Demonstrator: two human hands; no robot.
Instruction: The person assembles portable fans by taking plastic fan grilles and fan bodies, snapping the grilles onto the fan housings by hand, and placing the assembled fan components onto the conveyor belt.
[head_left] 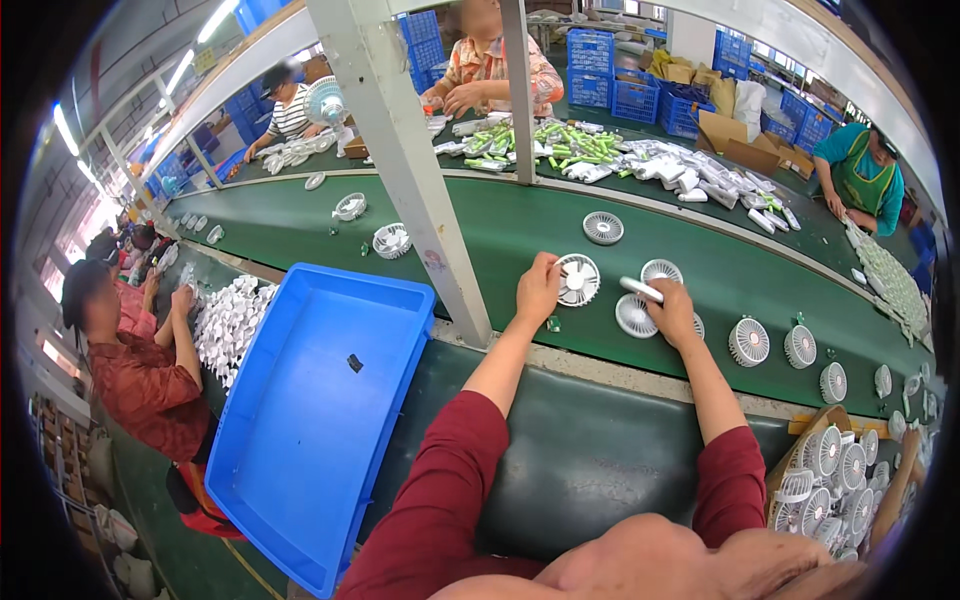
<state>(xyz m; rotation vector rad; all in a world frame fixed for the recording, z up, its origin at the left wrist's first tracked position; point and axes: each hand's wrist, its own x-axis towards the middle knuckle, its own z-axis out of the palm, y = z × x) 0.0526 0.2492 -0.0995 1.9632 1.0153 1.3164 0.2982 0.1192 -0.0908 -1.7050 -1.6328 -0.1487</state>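
Observation:
Over the green conveyor belt (pixel 510 215), my left hand (pixel 540 288) grips the rim of a round white fan head (pixel 578 281), whose blades show uncovered. My right hand (pixel 672 308) holds a thin white round piece (pixel 641 289), seen nearly edge-on; it looks like a fan cover. Under and beside that hand lie a white fan grille (pixel 634 317) and a second grille (pixel 661 271); part of another pokes out to its right. A small green circuit board (pixel 553 324) rests on the belt below my left hand. Farther back sits a separate round grille (pixel 603 228).
A blue tray (pixel 320 400) stands at my left, beside a metal post (pixel 400 170). Fan heads (pixel 748 342) line the belt rightward, toward a carton of fans (pixel 835 470). Beyond the belt are piled white and green handles (pixel 560 145). Several co-workers sit around.

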